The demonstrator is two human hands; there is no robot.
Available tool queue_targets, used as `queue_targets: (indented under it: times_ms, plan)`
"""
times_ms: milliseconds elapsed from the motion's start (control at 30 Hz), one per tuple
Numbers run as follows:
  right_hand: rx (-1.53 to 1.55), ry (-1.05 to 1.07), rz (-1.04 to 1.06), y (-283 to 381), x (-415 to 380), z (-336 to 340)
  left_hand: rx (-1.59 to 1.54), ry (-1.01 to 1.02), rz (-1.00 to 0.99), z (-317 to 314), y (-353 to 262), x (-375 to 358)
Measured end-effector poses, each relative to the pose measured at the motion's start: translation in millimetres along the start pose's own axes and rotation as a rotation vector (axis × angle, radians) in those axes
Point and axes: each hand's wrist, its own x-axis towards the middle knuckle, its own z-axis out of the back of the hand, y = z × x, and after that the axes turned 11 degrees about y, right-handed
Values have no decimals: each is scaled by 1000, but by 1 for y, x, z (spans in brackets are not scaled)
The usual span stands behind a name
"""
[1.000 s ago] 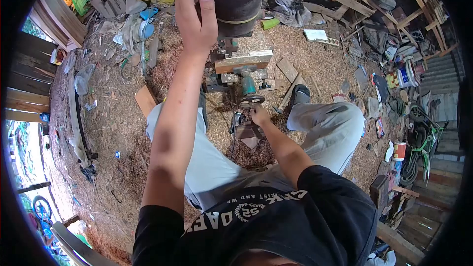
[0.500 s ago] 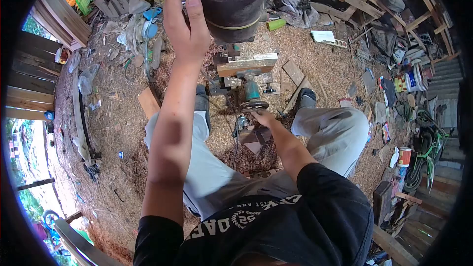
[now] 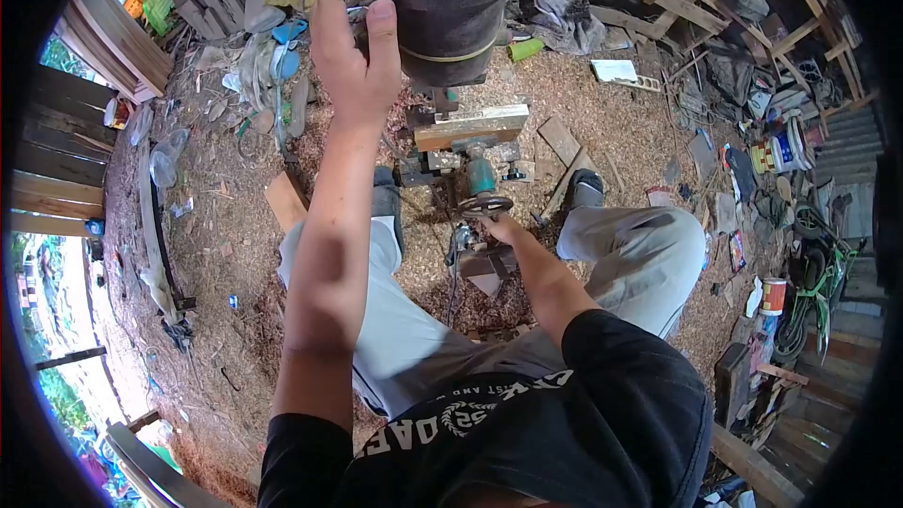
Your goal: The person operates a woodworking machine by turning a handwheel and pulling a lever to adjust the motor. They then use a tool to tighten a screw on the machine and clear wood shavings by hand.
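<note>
A large black tapered vessel (image 3: 442, 9) with a yellow band round its lower part stands at the top of the view. My left hand (image 3: 362, 66) lies along its left side, thumb and fingers stretched out and apart; the fingertips run behind its edge. Below the vessel, between my feet, is a teal machine (image 3: 481, 174) with a dark handwheel (image 3: 485, 207). My right hand (image 3: 503, 228) has its fingers closed at the wheel's near rim. A pale wooden block (image 3: 470, 132) sits across the machine's far end.
Wood shavings (image 3: 226, 273) cover the ground. Loose boards (image 3: 562, 139) lie near my right foot. Scrap timber (image 3: 658, 9), rags (image 3: 560, 14) and a green bicycle (image 3: 823, 296) line the right side. A plank wall (image 3: 61, 150) stands at left.
My left hand and its thumb have shifted slightly right and down along the vessel. My right hand stays at the handwheel's rim, a little further left.
</note>
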Motion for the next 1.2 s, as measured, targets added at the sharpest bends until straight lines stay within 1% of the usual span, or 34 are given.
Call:
queue_targets:
  times_ms: [33,67,133,267,333,467,567,667,733,867,933,967,1033,1133,1200]
  plan:
    - [24,-2,88,-6,9,-5,5,2,-1,0,0,0]
    - [20,-6,89,-14,18,-6,4,-3,-2,0,0,1]
    - [-40,8,34,-10,15,-4,7,-4,2,1,1,1]
    - [-15,10,33,-9,8,-1,8,12,15,3,-2,-1]
    - [-56,7,13,-3,4,1,-4,36,46,5,-5,0]
    - [-82,-1,-3,9,-15,7,-40,48,39,7,-7,1]
    - [-87,15,-24,19,-25,11,-5,45,16,8,-6,1]
    - [-127,13,-44,31,-42,15,-3,45,44,8,-5,-1]
    - [-169,62,-62,34,-45,19,32,39,19,9,-5,0]
    - [-180,40,-47,33,-42,17,26,35,6,10,-6,1]
    - [-194,37,-87,30,-38,17,-25,60,38,11,-7,0]
    - [-194,36,-88,28,-38,14,-26,59,38,11,-8,-1]
    - [-147,-9,-8,26,-36,11,34,59,58,12,-9,-1]
    - [-118,16,-56,28,-40,14,51,75,48,14,-11,-1]
    - [-113,16,-34,29,-44,13,16,80,43,14,-8,-1]
